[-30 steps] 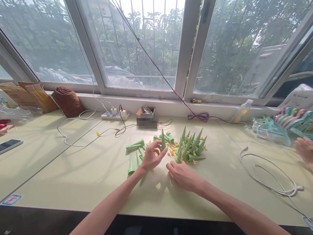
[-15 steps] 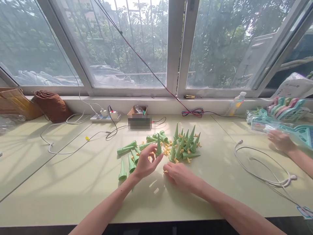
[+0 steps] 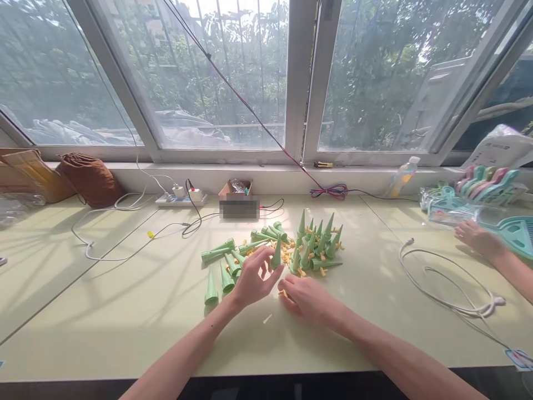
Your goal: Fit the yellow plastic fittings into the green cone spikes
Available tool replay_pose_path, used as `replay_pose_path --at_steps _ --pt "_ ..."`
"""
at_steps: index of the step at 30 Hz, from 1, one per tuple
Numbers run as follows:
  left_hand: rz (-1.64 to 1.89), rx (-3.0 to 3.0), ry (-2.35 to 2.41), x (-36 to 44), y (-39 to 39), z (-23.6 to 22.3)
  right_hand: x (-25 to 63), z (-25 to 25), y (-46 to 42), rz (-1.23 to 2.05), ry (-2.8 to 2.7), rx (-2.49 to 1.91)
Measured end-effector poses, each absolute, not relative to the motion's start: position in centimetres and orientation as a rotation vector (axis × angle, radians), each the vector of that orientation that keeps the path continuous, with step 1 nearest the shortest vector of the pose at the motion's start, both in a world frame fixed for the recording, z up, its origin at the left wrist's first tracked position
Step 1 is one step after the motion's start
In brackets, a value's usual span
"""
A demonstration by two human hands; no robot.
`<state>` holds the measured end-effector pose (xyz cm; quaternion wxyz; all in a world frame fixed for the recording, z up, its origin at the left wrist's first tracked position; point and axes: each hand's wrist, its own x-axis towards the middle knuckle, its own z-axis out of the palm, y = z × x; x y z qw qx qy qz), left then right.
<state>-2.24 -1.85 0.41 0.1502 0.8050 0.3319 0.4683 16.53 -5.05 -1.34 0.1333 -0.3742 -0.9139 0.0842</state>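
My left hand (image 3: 257,279) is closed on a green plastic watering spike (image 3: 277,253), holding it upright with the point up. Close beside it, my right hand (image 3: 306,298) pinches a small yellow valve (image 3: 283,293), mostly covered by the fingers. To the left lie several loose green spikes (image 3: 211,289), most on their sides. Beyond my right hand stands a cluster of green spikes (image 3: 305,255) fitted with yellow valves; one lies flat. Loose yellow valves (image 3: 286,254) are heaped between the two groups.
At far right another person's hand (image 3: 474,236) is beside teal plastic items (image 3: 512,230) and plastic bags. A white cable (image 3: 441,305) lies coiled on the right. Toward the window are a power strip (image 3: 179,199), a small cardboard box (image 3: 236,188) and a bottle (image 3: 405,176).
My left hand has moved slightly right with the spike, nearer my right hand. The yellow valve in my right fingers shows more. The other person's hand has shifted slightly.
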Motion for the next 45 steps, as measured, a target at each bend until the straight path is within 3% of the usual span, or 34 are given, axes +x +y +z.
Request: replay_pose_path --at_steps 14,22,45 --pt "1.284 1.872 1.110 -2.3 -1.9 1.0 16.2 -1.9 -4.5 0.483 -2.060 -0.945" --pt "1.207 1.539 0.938 -2.2 -1.6 1.6 16.4 -0.8 -4.7 0.338 -1.665 -0.887" --pt "0.940 1.302 0.526 -1.6 -2.8 3.1 16.6 -0.1 -4.9 0.368 -1.657 -0.841"
